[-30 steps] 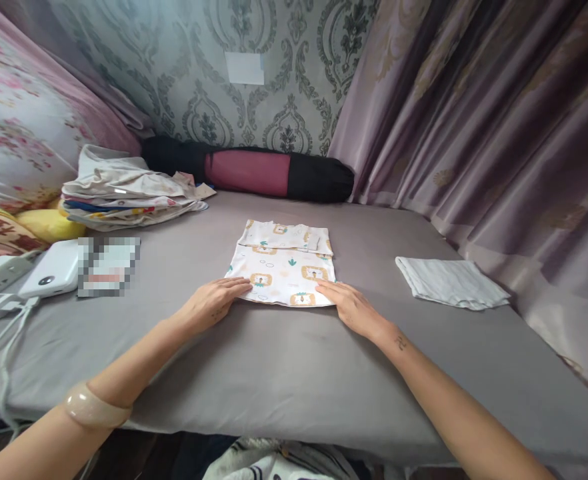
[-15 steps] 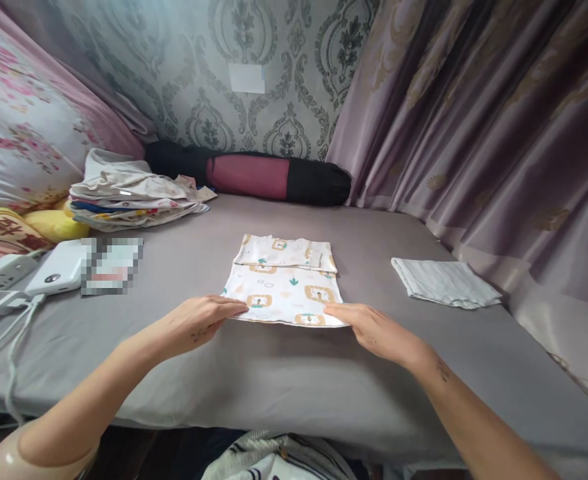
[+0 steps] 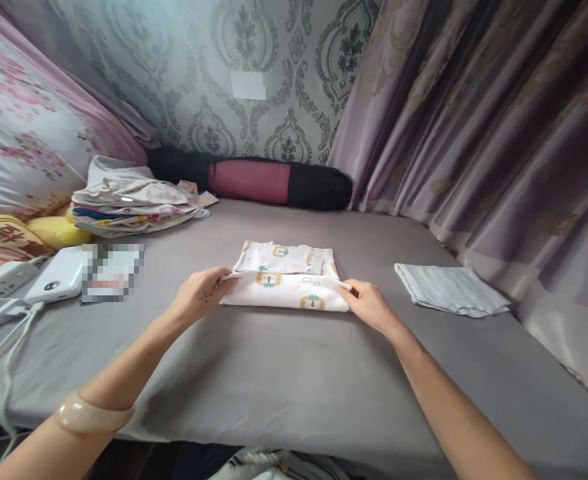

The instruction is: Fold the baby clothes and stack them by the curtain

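A white garment [image 3: 287, 291] printed with lions and small plants lies in front of me on the grey bed sheet [image 3: 294, 373]. Its near part is turned up into a band, while the far part lies flat behind it. My left hand [image 3: 201, 292] pinches the band's left upper corner between thumb and fingers. At the opposite corner, my right hand [image 3: 369, 303] grips the edge in the same way. A pale bangle [image 3: 91, 415] circles my left wrist. The fingertips of both hands are partly hidden by cloth.
A folded striped grey cloth [image 3: 451, 290] lies to the right. At left are a pile of clothes [image 3: 134, 200], a white power bank [image 3: 57, 275], a power strip [image 3: 7, 283] and cables. A black and maroon bolster [image 3: 249, 181] lies along the wall; a curtain [image 3: 454, 133] hangs at right.
The garment's near edge has been lifted and folded away from me over itself. Both hands have moved forward with it, going from flat on the cloth to pinching its corners.
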Action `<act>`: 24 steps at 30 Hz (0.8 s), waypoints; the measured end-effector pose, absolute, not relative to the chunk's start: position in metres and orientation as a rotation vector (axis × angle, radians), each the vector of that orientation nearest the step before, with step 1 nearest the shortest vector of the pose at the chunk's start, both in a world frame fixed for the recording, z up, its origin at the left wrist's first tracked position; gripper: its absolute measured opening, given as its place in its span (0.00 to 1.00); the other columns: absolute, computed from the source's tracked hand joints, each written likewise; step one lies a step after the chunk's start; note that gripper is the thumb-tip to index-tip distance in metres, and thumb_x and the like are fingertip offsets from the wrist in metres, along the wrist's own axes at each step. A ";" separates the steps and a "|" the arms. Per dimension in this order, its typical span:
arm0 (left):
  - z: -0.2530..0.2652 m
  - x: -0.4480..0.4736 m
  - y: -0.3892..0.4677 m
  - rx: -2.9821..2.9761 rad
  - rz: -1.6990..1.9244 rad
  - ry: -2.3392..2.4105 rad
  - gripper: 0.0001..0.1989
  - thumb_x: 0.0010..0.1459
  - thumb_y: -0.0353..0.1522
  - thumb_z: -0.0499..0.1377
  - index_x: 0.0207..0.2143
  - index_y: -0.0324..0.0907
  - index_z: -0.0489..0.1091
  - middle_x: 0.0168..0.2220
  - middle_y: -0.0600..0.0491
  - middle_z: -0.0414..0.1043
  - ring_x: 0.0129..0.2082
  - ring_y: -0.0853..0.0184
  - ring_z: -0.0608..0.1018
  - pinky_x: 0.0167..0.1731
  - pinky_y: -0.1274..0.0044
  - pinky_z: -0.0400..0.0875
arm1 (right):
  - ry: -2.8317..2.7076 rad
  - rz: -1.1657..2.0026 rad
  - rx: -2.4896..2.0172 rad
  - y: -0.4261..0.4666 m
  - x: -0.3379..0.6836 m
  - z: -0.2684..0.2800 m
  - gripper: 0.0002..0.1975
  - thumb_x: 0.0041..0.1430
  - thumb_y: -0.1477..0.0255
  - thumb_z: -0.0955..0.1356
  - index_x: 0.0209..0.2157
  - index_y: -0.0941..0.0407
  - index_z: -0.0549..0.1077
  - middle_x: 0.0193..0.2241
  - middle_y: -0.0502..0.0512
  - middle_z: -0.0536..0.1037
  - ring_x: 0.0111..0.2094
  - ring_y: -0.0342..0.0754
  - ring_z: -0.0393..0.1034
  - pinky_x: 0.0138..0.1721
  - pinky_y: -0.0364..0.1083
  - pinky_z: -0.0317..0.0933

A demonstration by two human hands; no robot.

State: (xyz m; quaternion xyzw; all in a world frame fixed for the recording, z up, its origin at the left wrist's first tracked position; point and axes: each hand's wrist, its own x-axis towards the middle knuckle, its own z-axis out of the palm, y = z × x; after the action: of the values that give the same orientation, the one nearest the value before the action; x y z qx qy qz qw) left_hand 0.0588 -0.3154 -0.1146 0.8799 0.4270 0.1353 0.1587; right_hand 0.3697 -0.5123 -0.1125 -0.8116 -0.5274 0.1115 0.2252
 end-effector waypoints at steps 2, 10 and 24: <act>-0.118 0.069 -0.308 2.491 0.421 1.261 0.18 0.61 0.45 0.48 0.39 0.46 0.72 0.28 0.54 0.73 0.27 0.65 0.74 0.26 0.78 0.60 | -1.382 0.237 -2.283 -0.501 0.375 -0.121 0.16 0.62 0.61 0.61 0.28 0.55 0.73 0.22 0.48 0.73 0.26 0.44 0.64 0.26 0.40 0.50; -0.131 0.107 -0.281 2.504 0.527 1.382 0.14 0.64 0.37 0.46 0.42 0.45 0.69 0.35 0.50 0.76 0.36 0.62 0.76 0.30 0.77 0.61 | -1.190 0.105 -2.517 -0.458 0.386 -0.132 0.15 0.64 0.65 0.59 0.35 0.55 0.74 0.34 0.58 0.79 0.34 0.49 0.70 0.29 0.42 0.52; -0.147 0.147 -0.248 2.555 0.546 1.468 0.13 0.66 0.34 0.43 0.43 0.42 0.66 0.43 0.44 0.73 0.41 0.60 0.75 0.35 0.73 0.66 | -1.136 0.035 -2.623 -0.406 0.388 -0.134 0.16 0.69 0.69 0.56 0.47 0.58 0.72 0.45 0.64 0.77 0.47 0.53 0.72 0.43 0.46 0.61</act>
State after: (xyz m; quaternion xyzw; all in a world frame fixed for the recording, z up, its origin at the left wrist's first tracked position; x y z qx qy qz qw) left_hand 0.1465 -0.2476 -0.1471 0.8503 0.4885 0.1818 0.0724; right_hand 0.3880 -0.4062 -0.1337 -0.9084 -0.3934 0.0123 0.1411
